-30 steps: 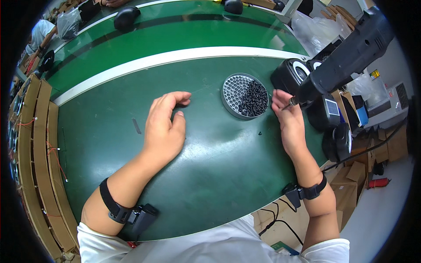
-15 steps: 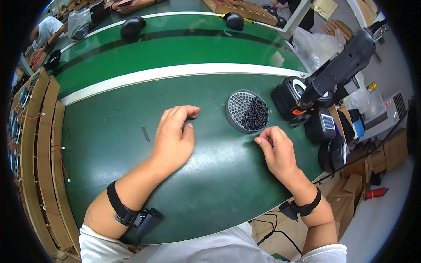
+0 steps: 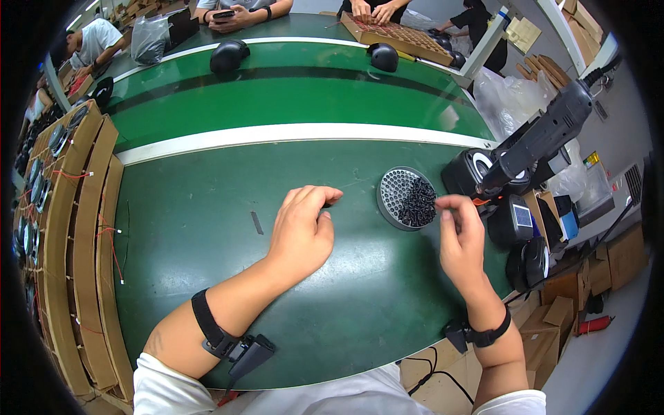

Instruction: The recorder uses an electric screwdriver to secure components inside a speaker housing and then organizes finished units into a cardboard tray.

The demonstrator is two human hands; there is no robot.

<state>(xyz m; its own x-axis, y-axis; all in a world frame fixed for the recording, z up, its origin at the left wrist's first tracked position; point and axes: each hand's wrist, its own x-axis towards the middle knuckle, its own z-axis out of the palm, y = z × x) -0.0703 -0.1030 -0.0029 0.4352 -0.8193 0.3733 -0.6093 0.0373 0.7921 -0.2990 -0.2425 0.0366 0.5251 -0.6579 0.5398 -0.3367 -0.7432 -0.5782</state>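
Observation:
A round grey dish [image 3: 391, 220] with a dimpled bottom sits on the green table. Small black screws [image 3: 419, 204] are heaped over its right half. My right hand [image 3: 462, 238] is at the dish's right rim, its index fingertip next to the heap. Thumb and index stand apart there, with nothing visible between them. Left of the dish, my left hand [image 3: 302, 227] rests on the table with its fingers curled. A dark bit shows under its fingertips, too small to name. Black straps with small devices are on both forearms.
A black power screwdriver [image 3: 539, 135] hangs at the right above black speaker-like housings [image 3: 512, 220]. Cardboard trays [image 3: 76, 256] with speakers and red wires line the left. Beyond a white rail [image 3: 304, 133] runs a green conveyor [image 3: 297, 93] carrying black housings; other people sit behind it.
My right hand has moved from below the dish to its right rim, and its thumb and index have spread. The whole view has shifted; my left hand keeps its curled pose.

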